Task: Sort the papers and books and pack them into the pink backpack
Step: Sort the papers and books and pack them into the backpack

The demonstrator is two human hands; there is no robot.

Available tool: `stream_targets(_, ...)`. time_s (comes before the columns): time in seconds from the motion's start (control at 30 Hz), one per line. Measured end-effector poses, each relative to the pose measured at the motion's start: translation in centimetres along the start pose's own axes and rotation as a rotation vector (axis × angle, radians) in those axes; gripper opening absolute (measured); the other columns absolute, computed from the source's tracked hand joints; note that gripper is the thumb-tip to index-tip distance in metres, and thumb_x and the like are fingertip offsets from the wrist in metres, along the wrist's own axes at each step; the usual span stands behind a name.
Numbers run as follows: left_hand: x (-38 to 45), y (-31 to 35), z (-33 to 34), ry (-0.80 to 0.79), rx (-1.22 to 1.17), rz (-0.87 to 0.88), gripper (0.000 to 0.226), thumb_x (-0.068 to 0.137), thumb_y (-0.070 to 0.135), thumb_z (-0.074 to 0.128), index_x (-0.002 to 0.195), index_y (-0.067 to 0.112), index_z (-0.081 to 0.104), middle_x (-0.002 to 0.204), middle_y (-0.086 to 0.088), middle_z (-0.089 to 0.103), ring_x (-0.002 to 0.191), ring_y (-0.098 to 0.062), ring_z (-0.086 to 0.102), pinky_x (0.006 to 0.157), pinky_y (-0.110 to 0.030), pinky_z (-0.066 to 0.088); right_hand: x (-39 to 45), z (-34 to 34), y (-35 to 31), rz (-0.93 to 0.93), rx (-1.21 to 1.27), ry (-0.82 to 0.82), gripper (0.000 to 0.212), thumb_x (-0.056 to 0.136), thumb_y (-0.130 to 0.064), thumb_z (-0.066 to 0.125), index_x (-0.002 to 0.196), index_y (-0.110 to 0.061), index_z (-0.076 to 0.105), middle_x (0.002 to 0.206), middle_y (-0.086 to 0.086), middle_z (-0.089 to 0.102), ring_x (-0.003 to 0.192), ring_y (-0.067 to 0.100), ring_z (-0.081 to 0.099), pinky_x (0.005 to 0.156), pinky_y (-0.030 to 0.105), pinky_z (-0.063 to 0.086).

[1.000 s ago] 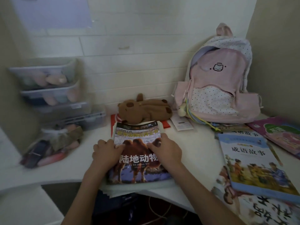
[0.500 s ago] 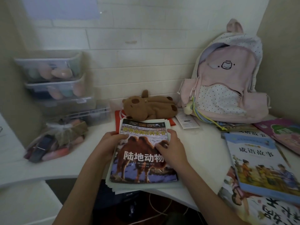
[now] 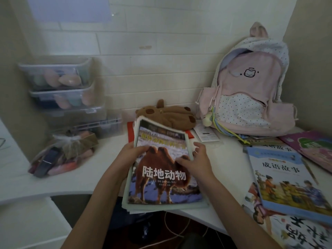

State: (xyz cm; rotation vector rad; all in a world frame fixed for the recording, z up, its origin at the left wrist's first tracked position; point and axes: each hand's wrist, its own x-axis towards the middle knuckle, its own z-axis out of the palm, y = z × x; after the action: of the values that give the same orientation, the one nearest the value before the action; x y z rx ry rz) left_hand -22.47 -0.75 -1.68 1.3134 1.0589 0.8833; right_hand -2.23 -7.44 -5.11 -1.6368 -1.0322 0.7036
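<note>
A camel-cover book (image 3: pixel 161 178) tops a stack of papers, and the stack's far end is lifted off the white desk (image 3: pixel 89 169). My left hand (image 3: pixel 130 155) grips the stack's left edge. My right hand (image 3: pixel 195 161) holds its right edge, thumb on the cover. The pink backpack (image 3: pixel 251 90) stands upright against the right back corner, its top zip open. More books lie at the right: a blue storybook (image 3: pixel 285 182), a purple book (image 3: pixel 314 148) and a white-cover book (image 3: pixel 294 232).
A brown plush pouch (image 3: pixel 168 114) lies on a red folder (image 3: pixel 131 131) behind the stack. Stacked clear drawers (image 3: pixel 62 90) and a plastic bag of items (image 3: pixel 61 153) sit at the left. A paper tag (image 3: pixel 206 134) lies by the backpack. Cables hang under the desk.
Both hands slid from the top of the cover to the stack's side edges and raised its far end off the desk.
</note>
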Motion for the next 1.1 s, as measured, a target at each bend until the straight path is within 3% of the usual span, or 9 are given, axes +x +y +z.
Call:
stream_targets(0.1,-0.7,1.9,0.2,-0.033,-0.192,0.259,0.027,0.083,0.019,0.065,0.106,0.004,0.066,0.083,-0.011,0.075,0.068,-0.024,0.072,0.053,-0.027,0.056,0.3,-2.2,-2.2,0.066,0.347,-0.079,0.079,0.066,-0.027,0.082,0.130,-0.018,0.037,0.114,0.008,0.060,0.095,0.022,0.064,0.088,0.039,0.054)
stream_targets(0.2,-1.1,4.3,1.3,-0.015,-0.265,0.381,0.028,0.069,0.030,0.070,0.090,0.013,0.064,0.072,-0.003,0.073,0.061,-0.019,0.070,0.051,-0.026,0.054,0.7,-4.7,-5.1,-0.080,0.412,-0.184,0.030,0.059,-0.035,0.078,0.084,-0.020,0.070,0.082,0.004,0.075,0.074,0.016,0.070,0.061,0.022,0.056)
stream_targets(0.27,-1.1,5.4,2.4,0.026,-0.231,0.417,0.029,0.064,0.034,0.077,0.080,0.017,0.059,0.065,0.000,0.068,0.059,-0.019,0.069,0.050,-0.028,0.054,0.5,-5.4,-6.0,-0.176,0.369,-0.200,0.027,0.049,-0.044,0.080,0.066,-0.024,0.073,0.069,0.000,0.074,0.065,0.015,0.071,0.053,0.020,0.053)
stream_targets(0.43,-0.9,3.6,4.4,0.013,-0.144,0.470,0.012,0.065,0.030,0.080,0.074,0.033,0.072,0.072,0.003,0.073,0.069,-0.017,0.071,0.059,-0.030,0.057,-0.1,-6.3,-3.6,-0.201,0.363,-0.222,0.024,0.061,-0.033,0.084,0.075,-0.018,0.070,0.075,0.003,0.074,0.069,0.020,0.070,0.056,0.025,0.055)
stream_targets(0.63,-0.9,-1.1,5.3,0.082,-0.121,0.202,0.064,0.040,0.040,0.093,0.093,0.016,0.067,0.088,-0.008,0.075,0.079,-0.024,0.072,0.066,-0.033,0.059,-0.1,-5.4,-2.3,-0.153,0.346,-0.133,0.033,0.057,-0.038,0.080,0.074,-0.017,0.062,0.068,0.000,0.072,0.064,0.016,0.070,0.054,0.024,0.054)
stream_targets(0.77,-1.3,-1.4,5.7,0.135,-0.015,0.213,0.043,0.046,0.045,0.083,0.064,0.015,0.059,0.062,0.002,0.069,0.054,-0.014,0.065,0.055,-0.023,0.050,-0.3,-5.1,-2.8,-0.136,0.250,-0.011,0.018,0.073,-0.029,0.078,0.074,-0.016,0.066,0.069,0.003,0.073,0.069,0.023,0.071,0.061,0.033,0.059)
stream_targets(0.87,-1.3,-1.1,4.6,0.227,0.114,0.309,0.041,0.058,0.039,0.085,0.074,0.015,0.056,0.063,0.002,0.059,0.051,-0.004,0.055,0.057,-0.014,0.045,-0.4,-5.7,-3.3,-0.205,0.120,0.062,0.022,0.072,-0.032,0.080,0.066,-0.018,0.063,0.057,-0.005,0.067,0.053,0.007,0.064,0.047,0.023,0.050)
stream_targets(0.97,-1.8,-1.7,3.1,0.189,0.224,0.235,0.044,0.067,0.032,0.083,0.102,0.013,0.063,0.085,-0.001,0.073,0.070,-0.007,0.070,0.058,-0.016,0.053,-1.1,-5.1,-2.6,-0.213,-0.081,0.020,0.032,0.075,-0.035,0.077,0.097,-0.027,0.055,0.090,-0.013,0.064,0.079,0.004,0.060,0.060,0.016,0.043)
stream_targets(1.1,-2.6,-3.0,2.6,0.206,0.593,0.107,0.043,0.067,0.039,0.082,0.087,0.014,0.054,0.074,0.004,0.061,0.062,-0.007,0.057,0.048,-0.021,0.036,-2.5,-3.7,-0.5,-0.024,-0.542,-0.057,0.062,0.074,-0.059,0.067,0.110,-0.015,0.043,0.105,0.002,0.062,0.092,0.021,0.061,0.061,0.027,0.039)
